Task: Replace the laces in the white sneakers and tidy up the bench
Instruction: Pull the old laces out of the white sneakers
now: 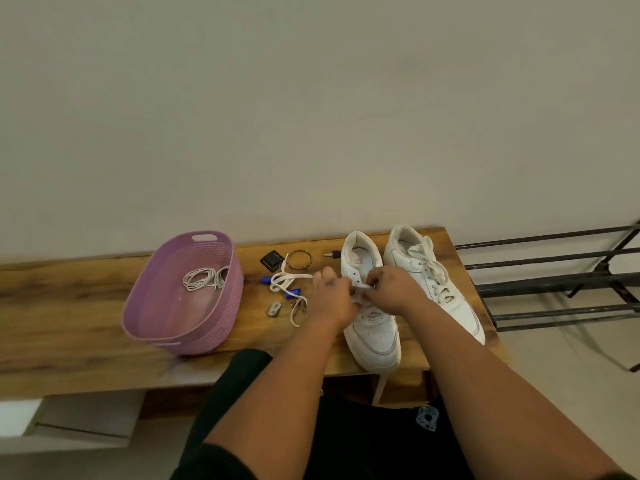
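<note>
Hands meet over the near sneaker (372, 327): left hand (330, 296) and right hand (393, 289) each grip its lace (360, 292) tight.

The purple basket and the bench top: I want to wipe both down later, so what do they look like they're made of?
The purple basket looks like moulded plastic: matte, with a woven-pattern wall, a smooth rim and a cut-out handle slot. The bench top looks like wood or a wood-look laminate, brown with dark grain streaks and a low sheen; the picture cannot settle which.
</note>
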